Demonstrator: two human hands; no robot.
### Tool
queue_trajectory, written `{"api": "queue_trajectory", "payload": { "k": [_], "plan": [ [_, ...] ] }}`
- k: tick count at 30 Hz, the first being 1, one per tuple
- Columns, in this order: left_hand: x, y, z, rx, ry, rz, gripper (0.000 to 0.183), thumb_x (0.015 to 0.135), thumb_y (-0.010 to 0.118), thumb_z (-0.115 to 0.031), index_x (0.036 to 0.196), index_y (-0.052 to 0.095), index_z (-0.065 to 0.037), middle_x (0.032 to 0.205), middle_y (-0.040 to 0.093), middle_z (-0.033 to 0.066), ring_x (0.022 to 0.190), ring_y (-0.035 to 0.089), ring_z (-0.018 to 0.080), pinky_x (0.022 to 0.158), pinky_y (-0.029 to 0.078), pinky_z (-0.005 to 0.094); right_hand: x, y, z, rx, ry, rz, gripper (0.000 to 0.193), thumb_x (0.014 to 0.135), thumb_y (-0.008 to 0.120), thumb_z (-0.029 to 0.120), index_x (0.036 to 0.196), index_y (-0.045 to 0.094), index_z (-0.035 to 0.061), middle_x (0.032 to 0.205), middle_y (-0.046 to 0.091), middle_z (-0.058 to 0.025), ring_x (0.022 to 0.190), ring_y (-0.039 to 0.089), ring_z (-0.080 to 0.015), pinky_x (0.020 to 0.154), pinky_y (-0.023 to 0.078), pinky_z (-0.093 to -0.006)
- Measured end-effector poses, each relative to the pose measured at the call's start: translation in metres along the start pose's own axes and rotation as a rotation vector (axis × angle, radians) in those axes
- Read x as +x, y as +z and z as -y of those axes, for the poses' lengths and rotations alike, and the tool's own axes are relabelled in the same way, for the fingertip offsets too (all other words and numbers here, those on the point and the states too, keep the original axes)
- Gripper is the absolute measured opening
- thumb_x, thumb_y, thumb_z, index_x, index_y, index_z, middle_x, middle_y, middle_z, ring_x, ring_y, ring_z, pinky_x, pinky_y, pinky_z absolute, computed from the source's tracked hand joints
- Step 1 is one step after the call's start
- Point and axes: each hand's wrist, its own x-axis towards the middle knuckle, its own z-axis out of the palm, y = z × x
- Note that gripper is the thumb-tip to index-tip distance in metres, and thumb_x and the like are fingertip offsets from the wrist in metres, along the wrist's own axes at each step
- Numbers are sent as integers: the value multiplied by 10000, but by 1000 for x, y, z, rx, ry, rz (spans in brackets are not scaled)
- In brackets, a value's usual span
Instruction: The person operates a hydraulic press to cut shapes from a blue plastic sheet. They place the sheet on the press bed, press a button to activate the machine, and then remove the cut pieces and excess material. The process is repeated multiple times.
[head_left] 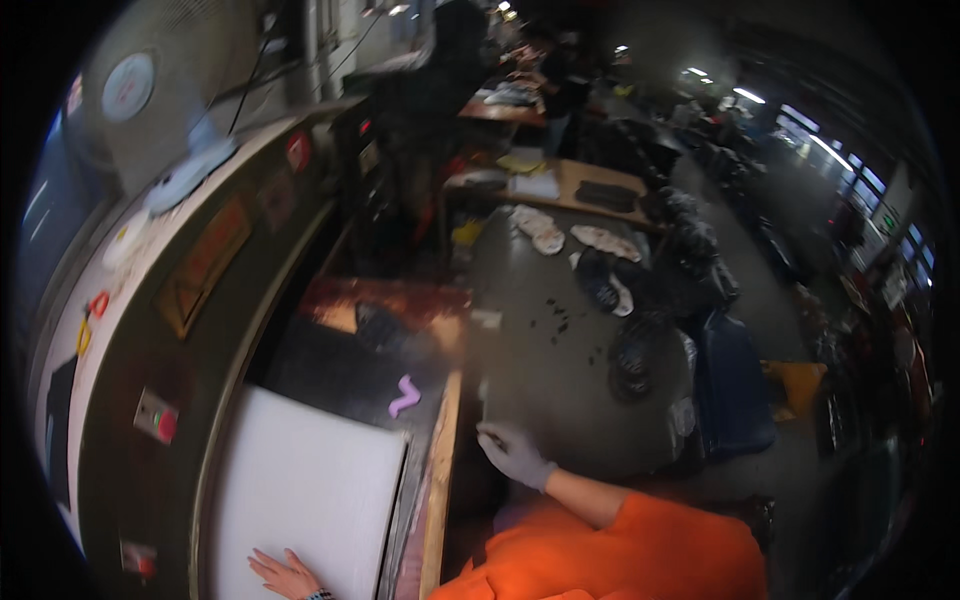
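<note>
My left hand (284, 574), bare, lies with its fingers spread on a large white board (310, 470) at the lower left. A patterned band shows at its wrist. My right hand (516, 456) wears a pale glove and hangs by the near left side of a grey-green table, fingers curled. Something small and dark shows at its fingertips, too blurred to name. Beyond the white board, on a dark surface (345, 365), lies a purple zigzag piece (405, 396). A dark lump (378, 326) sits farther back there.
A green machine body (215, 310) with a red button (165, 426) runs along the left; a fan (130, 90) stands on top. Small black pieces (560, 320) and dark bundles (640, 355) lie on the grey-green table (540, 390). A blue bin (735, 385) stands to the right.
</note>
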Motion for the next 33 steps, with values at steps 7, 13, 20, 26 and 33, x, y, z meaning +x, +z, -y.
{"api": "queue_trajectory", "payload": {
  "k": [7, 13, 20, 26, 33],
  "plan": [
    [-23, -59, -189, -97, 622, 256, 865, 876, 570, -491, 1556, 237, -72, 1615, 110, 263, 1511, 74, 398, 1116, 53, 725, -39, -68, -47, -45, 307, -181, 220, 922, 649, 215, 1036, 710, 37, 952, 717, -163, 849, 709, -298, 748, 552, -358],
    [-48, -69, -259, -202, 733, 239, 826, 871, 532, -568, 1527, 335, -106, 1603, 146, 273, 1503, 93, 415, 1107, 15, 731, -47, -63, -61, 9, 233, 46, 199, 933, 619, 211, 1026, 706, 58, 970, 712, -160, 879, 694, -326, 775, 548, -376],
    [-46, -54, -255, -171, 727, 200, 777, 890, 581, -475, 1529, 323, -115, 1599, 174, 254, 1498, 120, 417, 1102, 94, 731, -53, -69, -69, -52, 264, 165, 279, 963, 567, 243, 1121, 688, 47, 1040, 719, -140, 957, 680, -329, 857, 528, -393],
    [-33, -31, -252, -124, 770, 113, 779, 910, 548, -483, 1558, 267, -153, 1590, 198, 268, 1488, 144, 430, 1151, 116, 654, -149, -94, -52, -174, 546, 203, 331, 929, 538, 325, 1137, 672, 105, 1031, 698, -179, 968, 669, -338, 847, 521, -426],
    [-32, -13, -246, -314, 965, -185, 654, 954, 593, -289, 1504, 324, -60, 1471, 350, 320, 1358, 368, 470, 1140, 313, 519, -244, -169, -49, -312, 664, 327, 304, 917, 513, 356, 1012, 663, 109, 929, 693, -196, 850, 665, -399, 760, 519, -509]
  ]
}}
